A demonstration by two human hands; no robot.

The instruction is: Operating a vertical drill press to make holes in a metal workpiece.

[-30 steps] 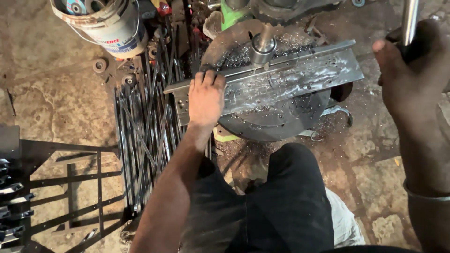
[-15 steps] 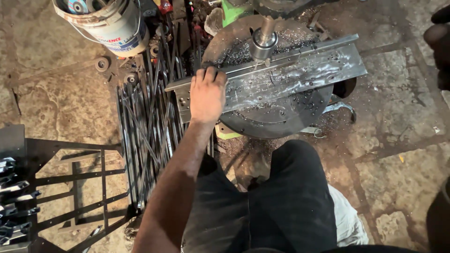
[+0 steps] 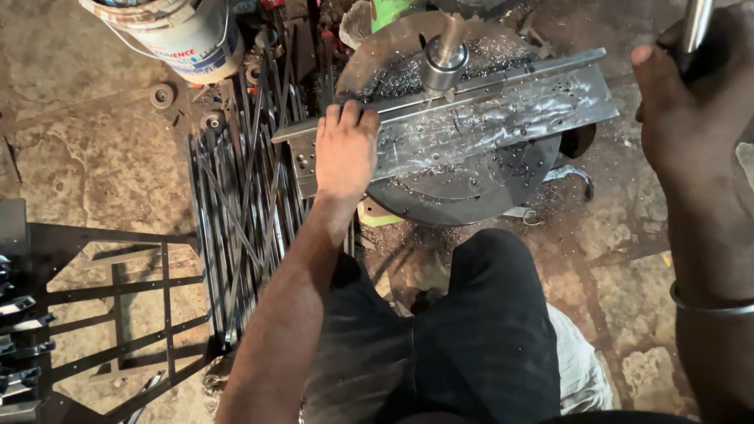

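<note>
A person holds a metal strip flat on a drill table.

At the far left a dark metal frame (image 3: 102,314) lies on the stone floor, with a bundle of thin steel rods (image 3: 243,212) beside it and a white bucket (image 3: 177,31) above. The left hand (image 3: 345,153) presses with spread, flat fingers on the left end of the long steel strip (image 3: 503,118), which lies across the round drill table (image 3: 463,180) under the drill spindle (image 3: 445,59). The strip looks stiff, rather heavy and sharp-edged, with loose chips on it, so the bare ends seem the safest grip. The right hand (image 3: 691,118) is clenched around a shiny lever handle (image 3: 695,27).
</note>
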